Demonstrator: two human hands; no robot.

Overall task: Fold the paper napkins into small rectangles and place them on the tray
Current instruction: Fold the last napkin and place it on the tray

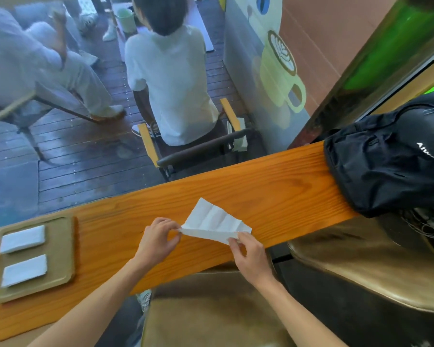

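A white paper napkin (pixel 214 221), creased and partly folded, is held just above the wooden counter (pixel 273 181) at its middle. My left hand (pixel 158 240) pinches the napkin's left corner. My right hand (pixel 248 256) pinches its near right edge. A tan tray (pixel 63 249) lies on the counter at the far left. Two folded white napkin rectangles rest on it, one (pixel 23 238) behind the other (pixel 24 270).
A black backpack (pixel 388 159) sits on the counter's right end. Brown padded stools (pixel 366 264) stand below the counter's near edge. Beyond the glass behind the counter, people sit on chairs on a dark wooden deck.
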